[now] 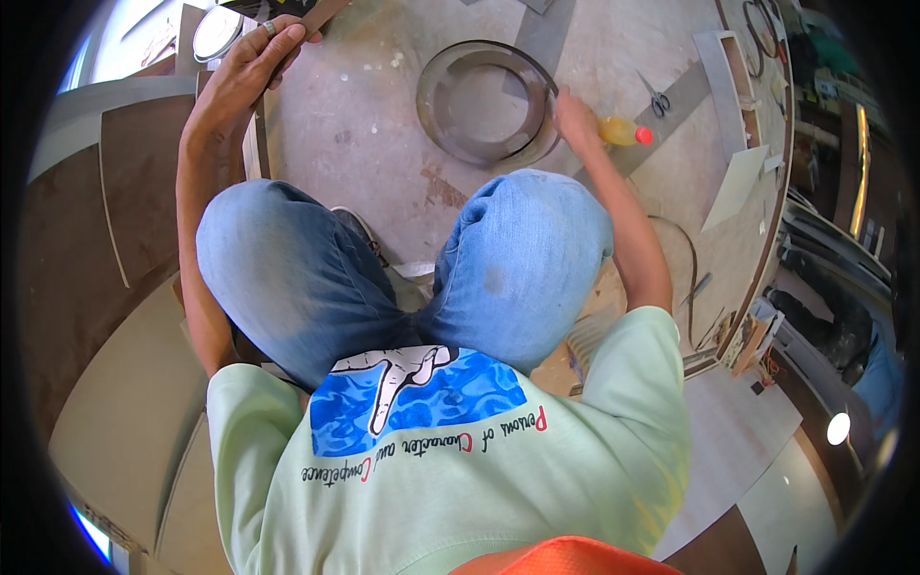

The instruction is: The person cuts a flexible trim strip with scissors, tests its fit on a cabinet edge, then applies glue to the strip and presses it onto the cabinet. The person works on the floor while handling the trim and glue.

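Observation:
A ring-shaped coil of thin dark strip lies on the pale, stained work surface in front of my knees. My right hand is closed on the coil's right edge; its fingertips are partly hidden. At the upper left, my left hand pinches a flat brown strip between thumb and fingers. That strip runs out of the top of the view, and whether it joins the coil does not show. Just right of my right hand lies a bottle of yellow liquid with a red cap.
Scissors with dark handles lie beyond the bottle. A round tin stands beside my left hand. An open pale wooden frame and a light panel piece are at the right. Brown boards lean along my left.

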`<action>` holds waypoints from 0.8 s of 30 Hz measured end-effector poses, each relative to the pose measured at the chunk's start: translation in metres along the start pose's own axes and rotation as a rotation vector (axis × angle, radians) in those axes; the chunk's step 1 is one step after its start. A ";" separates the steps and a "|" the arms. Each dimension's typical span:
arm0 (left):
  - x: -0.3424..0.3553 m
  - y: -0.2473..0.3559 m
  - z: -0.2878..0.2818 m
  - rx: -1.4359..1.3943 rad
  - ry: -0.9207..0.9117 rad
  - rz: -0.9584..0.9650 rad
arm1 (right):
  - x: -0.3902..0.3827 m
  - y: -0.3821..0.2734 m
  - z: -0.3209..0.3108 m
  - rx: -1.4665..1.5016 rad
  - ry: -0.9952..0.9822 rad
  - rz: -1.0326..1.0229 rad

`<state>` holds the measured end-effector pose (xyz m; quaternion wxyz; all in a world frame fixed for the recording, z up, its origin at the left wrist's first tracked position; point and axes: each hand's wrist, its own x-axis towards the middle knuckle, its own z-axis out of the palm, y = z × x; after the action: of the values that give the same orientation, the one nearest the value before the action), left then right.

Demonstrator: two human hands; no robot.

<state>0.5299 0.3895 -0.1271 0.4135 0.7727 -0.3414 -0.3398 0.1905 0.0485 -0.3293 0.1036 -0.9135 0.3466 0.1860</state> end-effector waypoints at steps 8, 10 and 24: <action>0.003 0.009 0.013 -0.009 0.014 0.035 | -0.096 0.018 0.058 0.442 -0.186 0.297; 0.003 0.016 0.015 0.018 0.034 -0.002 | -0.111 0.013 0.070 0.706 -0.234 0.379; -0.010 0.034 0.001 -0.131 -0.097 -0.147 | -0.118 -0.058 0.122 1.145 -0.233 0.279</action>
<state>0.5159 0.3827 -0.0953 0.4202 0.7496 -0.2802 -0.4278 0.1154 0.2004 -0.3886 0.5914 -0.6318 0.4945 0.0806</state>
